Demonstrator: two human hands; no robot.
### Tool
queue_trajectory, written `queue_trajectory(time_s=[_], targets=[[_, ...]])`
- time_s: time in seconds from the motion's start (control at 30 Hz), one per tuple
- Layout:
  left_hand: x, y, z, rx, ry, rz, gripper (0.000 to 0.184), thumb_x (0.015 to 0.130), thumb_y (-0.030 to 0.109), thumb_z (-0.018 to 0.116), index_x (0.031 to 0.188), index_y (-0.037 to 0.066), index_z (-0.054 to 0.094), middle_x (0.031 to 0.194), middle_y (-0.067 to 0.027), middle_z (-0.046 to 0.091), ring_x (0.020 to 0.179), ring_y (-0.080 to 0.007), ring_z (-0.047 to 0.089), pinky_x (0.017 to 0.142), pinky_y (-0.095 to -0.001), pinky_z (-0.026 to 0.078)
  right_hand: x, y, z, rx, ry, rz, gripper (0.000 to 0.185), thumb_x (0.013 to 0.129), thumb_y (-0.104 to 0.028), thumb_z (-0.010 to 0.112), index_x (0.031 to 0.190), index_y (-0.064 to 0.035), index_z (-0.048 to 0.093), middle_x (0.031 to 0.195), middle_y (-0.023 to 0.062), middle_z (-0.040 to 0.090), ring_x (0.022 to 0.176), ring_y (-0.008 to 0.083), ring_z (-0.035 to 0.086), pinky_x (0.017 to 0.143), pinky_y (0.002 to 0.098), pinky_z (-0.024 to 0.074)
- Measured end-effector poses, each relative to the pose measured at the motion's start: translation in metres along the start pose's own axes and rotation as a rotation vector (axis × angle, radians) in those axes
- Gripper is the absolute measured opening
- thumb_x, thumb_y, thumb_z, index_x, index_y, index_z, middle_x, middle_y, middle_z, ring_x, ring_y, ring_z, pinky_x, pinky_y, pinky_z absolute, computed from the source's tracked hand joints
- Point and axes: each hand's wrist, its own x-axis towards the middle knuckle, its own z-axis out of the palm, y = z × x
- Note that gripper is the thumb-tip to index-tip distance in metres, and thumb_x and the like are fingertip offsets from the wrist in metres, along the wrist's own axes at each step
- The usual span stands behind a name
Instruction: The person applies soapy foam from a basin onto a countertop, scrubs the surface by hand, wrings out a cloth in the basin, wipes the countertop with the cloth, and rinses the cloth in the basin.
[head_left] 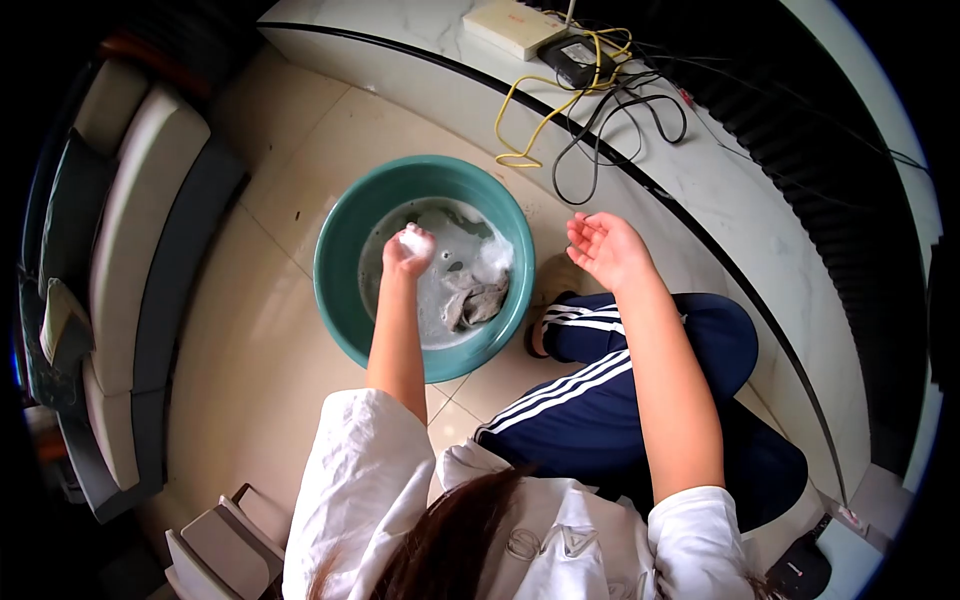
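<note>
A green plastic basin point(340, 300) stands on the floor with cloudy, sudsy water in it. A crumpled grey cloth point(478, 304) lies partly out of the water at the basin's right side. Over the left part of the basin, my left hand point(406, 258) is cupped, with fingers curled around a clump of white soap foam point(414, 242). To the right, outside the rim, my right hand point(606, 248) is raised with its palm turned up. Its fingers are loosely bent and apart, and nothing is in it.
A white marble-look ledge point(690, 160) curves along the right, carrying a white box point(514, 26), a black adapter point(574, 60) and tangled yellow and black cables point(540, 125). Some cables hang over its edge. A sofa point(140, 240) stands at left, a small chair point(225, 550) at lower left.
</note>
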Motion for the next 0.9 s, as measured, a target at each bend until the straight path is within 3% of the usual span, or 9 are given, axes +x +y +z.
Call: queue_trajectory(time_s=[0.2,0.33,0.5,0.6,0.67,0.73,0.77,0.9], targets=[[-0.007,0.002,0.013,0.018,0.061,-0.031,0.021,0.08,0.012,0.034,0.07,0.005,0.051,0.061,-0.0065,0.053,0.057,-0.0218,0.05,0.059,-0.0358,0.044,-0.081,-0.046,-0.049,0.133,-0.29,-0.293,0.023,0.08,-0.011,0.052,0.099,0.0004,0.057,0.094,0.0101,0.059,0.087,0.0172,0.056,0.083,0.0322,0.0444],[0.016,-0.006,0.011,0.186,0.132,-0.033,0.021,0.08,0.015,0.035,0.072,0.005,0.051,0.062,-0.0066,0.052,0.059,-0.0226,0.049,0.061,-0.0355,0.042,-0.156,-0.073,-0.129,0.206,-0.187,-0.501,0.029,0.083,-0.01,0.048,0.11,0.002,0.05,0.099,0.0106,0.057,0.092,0.0174,0.054,0.087,0.0324,0.0421],[0.019,-0.044,0.047,0.395,-0.058,-0.16,0.021,0.079,0.016,0.034,0.07,0.006,0.049,0.062,-0.0063,0.05,0.06,-0.0221,0.047,0.062,-0.0348,0.039,-0.23,-0.072,-0.229,0.357,0.086,-0.667,0.029,0.083,-0.008,0.049,0.11,0.0023,0.049,0.101,0.0106,0.055,0.092,0.0182,0.053,0.087,0.0326,0.0427],[0.004,-0.096,0.106,0.542,-0.111,-0.253,0.021,0.081,0.016,0.034,0.068,0.007,0.047,0.062,-0.0052,0.048,0.059,-0.0204,0.046,0.061,-0.0341,0.039,-0.257,-0.066,-0.268,0.482,0.18,-0.742,0.028,0.082,-0.006,0.049,0.109,0.0025,0.049,0.101,0.0105,0.055,0.092,0.0185,0.054,0.087,0.0329,0.0436],[0.003,-0.145,0.141,0.502,-0.206,-0.421,0.02,0.082,0.016,0.036,0.069,0.007,0.047,0.061,-0.0049,0.047,0.058,-0.0194,0.045,0.063,-0.0338,0.039,-0.268,-0.064,-0.288,0.566,0.196,-0.79,0.027,0.082,-0.005,0.049,0.108,0.0024,0.05,0.1,0.0105,0.056,0.091,0.0188,0.054,0.086,0.0333,0.0442],[-0.025,-0.217,0.192,0.693,-0.258,-0.513,0.019,0.083,0.016,0.036,0.068,0.008,0.044,0.06,-0.0032,0.044,0.058,-0.0182,0.042,0.061,-0.0327,0.038,-0.269,-0.065,-0.3,0.584,0.174,-0.802,0.026,0.082,-0.006,0.05,0.107,0.0026,0.05,0.098,0.0108,0.057,0.09,0.0193,0.055,0.085,0.0341,0.0451],[-0.043,-0.257,0.217,0.841,-0.279,-0.452,0.019,0.084,0.016,0.035,0.068,0.008,0.043,0.06,-0.0041,0.043,0.058,-0.0185,0.041,0.061,-0.0329,0.037,-0.268,-0.066,-0.303,0.593,0.163,-0.808,0.026,0.082,-0.006,0.05,0.106,0.0027,0.051,0.097,0.0109,0.057,0.09,0.0195,0.055,0.084,0.0345,0.0455],[-0.059,-0.389,0.279,0.835,-0.464,-0.613,0.014,0.084,0.013,0.034,0.073,0.005,0.039,0.067,-0.0079,0.045,0.061,-0.0209,0.042,0.061,-0.0337,0.038,-0.25,-0.077,-0.307,0.573,0.076,-0.797,0.025,0.081,-0.007,0.05,0.105,0.0025,0.052,0.094,0.0119,0.059,0.087,0.0204,0.057,0.082,0.0355,0.047]])
